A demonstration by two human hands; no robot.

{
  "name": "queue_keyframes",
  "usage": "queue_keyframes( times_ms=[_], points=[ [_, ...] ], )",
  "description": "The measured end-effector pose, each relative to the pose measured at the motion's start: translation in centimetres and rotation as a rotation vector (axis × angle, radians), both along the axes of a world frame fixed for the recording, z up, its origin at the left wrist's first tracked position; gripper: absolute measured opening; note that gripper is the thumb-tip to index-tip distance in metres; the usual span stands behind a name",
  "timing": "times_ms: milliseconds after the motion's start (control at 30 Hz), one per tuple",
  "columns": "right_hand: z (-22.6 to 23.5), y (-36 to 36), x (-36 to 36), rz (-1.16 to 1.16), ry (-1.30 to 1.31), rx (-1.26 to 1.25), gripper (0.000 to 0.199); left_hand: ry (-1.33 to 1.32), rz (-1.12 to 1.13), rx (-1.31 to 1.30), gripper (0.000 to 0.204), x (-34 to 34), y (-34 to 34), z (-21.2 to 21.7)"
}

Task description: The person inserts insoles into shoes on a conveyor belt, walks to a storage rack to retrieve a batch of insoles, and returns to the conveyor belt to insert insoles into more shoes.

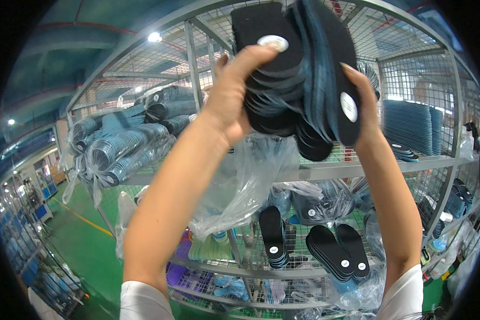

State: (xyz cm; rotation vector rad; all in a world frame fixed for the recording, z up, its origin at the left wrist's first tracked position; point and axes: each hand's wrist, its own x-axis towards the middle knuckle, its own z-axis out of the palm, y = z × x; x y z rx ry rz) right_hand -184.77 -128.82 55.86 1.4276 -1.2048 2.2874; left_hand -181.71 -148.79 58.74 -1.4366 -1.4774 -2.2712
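Both my arms reach up in front of a metal wire-mesh rack [330,172]. Between my hands is a thick stack of shoe insoles [325,80], black on the outer faces with blue edges and white oval labels. My left hand [232,93] grips the stack's left side, its thumb by one label. My right hand [364,104] is closed round the right side, its fingers partly hidden behind the insoles. Just below the stack, a clear plastic bag [240,181] hangs over the shelf edge.
Bagged insole bundles [128,141] lie on the upper shelf at left; a blue insole row [413,125] stands at right. Black insole stacks [336,250] rest on the lower shelf. A green floor [82,229] with a yellow line and another rack [29,256] are at left.
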Motion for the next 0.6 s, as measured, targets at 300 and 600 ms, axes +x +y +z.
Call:
queue_keyframes(
  times_ms=[300, 600],
  points=[
    [-25.2, 8.1, 14.4, -0.573, -0.303, -0.233, 0.049, 0.189, -0.11, -0.253, 0.113, 2.7, 7.3, -19.9],
    [-40.5, 4.6, 37.2, -1.037, -1.078, -0.656, 0.068, -0.72, -1.053, -0.672, 0.098, 13.3, 18.6, -40.1]
  ],
)
